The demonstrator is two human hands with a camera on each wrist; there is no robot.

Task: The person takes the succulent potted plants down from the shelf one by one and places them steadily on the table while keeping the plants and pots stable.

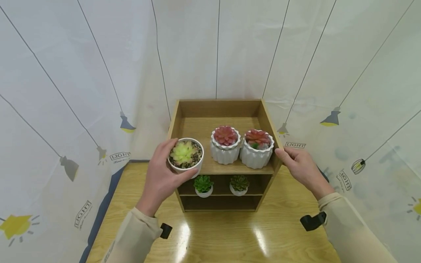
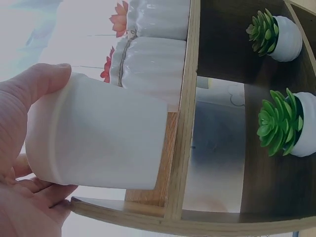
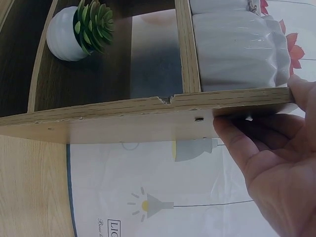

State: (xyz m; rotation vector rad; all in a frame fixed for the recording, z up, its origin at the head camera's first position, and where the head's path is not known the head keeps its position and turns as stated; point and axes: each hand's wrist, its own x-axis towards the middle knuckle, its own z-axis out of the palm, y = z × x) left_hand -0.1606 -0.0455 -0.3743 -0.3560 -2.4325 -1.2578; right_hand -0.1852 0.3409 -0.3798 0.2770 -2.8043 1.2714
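My left hand (image 1: 161, 175) grips a smooth white pot (image 2: 108, 133) by its rim at the left end of the shelf's top. A yellow-green succulent (image 1: 184, 152) and pebbles fill that pot. With thumb and fingers, my right hand (image 1: 300, 166) pinches the right side panel (image 3: 227, 101) of the small wooden shelf (image 1: 197, 124). Beside the held pot stand two fluted white pots (image 1: 225, 153) (image 1: 257, 158) with red succulents, one with twine around it in the left wrist view.
On the middle level sit two small white pots with green succulents (image 1: 203, 183) (image 1: 239, 183). The shelf stands on a shiny wooden table (image 1: 223, 237). Behind and beside it hangs a pale cloth (image 1: 190, 54) printed with lamps.
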